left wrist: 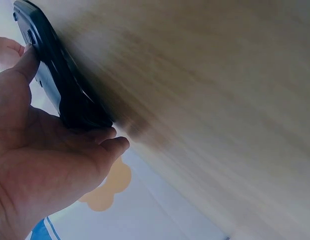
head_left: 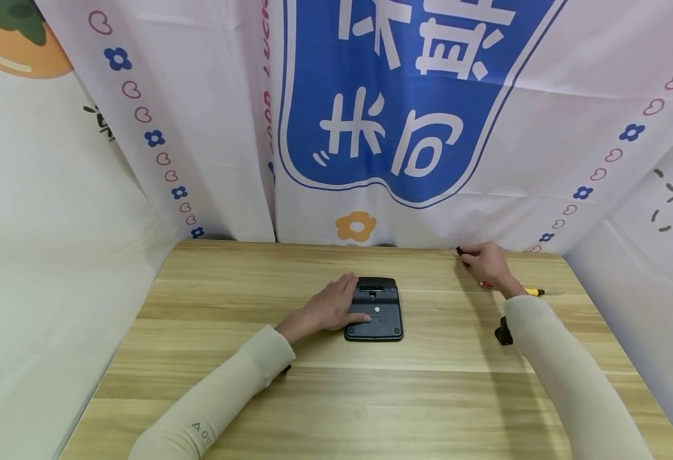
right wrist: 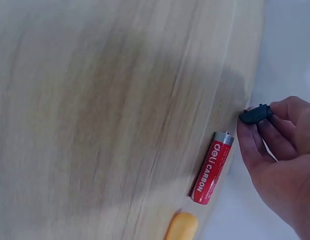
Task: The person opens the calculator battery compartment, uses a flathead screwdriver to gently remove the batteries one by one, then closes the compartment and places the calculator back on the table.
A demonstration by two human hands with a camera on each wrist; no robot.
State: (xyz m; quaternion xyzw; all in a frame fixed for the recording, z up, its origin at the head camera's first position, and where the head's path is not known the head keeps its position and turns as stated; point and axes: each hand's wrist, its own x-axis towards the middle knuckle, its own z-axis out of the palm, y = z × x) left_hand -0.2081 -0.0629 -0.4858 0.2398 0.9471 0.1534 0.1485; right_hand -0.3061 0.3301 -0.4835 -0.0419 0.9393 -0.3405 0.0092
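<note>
A black calculator (head_left: pixel 382 329) lies face down on the wooden table, its battery slot visible near the far end. My left hand (head_left: pixel 333 303) holds it at its left side, the thumb across its back. In the left wrist view, the fingers of the left hand (left wrist: pixel 55 155) wrap the calculator's end (left wrist: pixel 77 107). Near the table's back edge, my right hand (head_left: pixel 488 263) pinches a small black battery cover (right wrist: pixel 255 114) between thumb and fingers. Small tabs stick out from the cover. Just beside the right hand (right wrist: pixel 284 150) lies a red battery (right wrist: pixel 212 170).
A yellow-handled screwdriver (head_left: pixel 534 292) lies by the battery, partly behind the right wrist. A small black object (head_left: pixel 504 332) sits beside the right sleeve, and another dark piece (head_left: pixel 286 369) peeks out from under the left sleeve. A printed curtain (head_left: pixel 313 217) hangs along the back edge.
</note>
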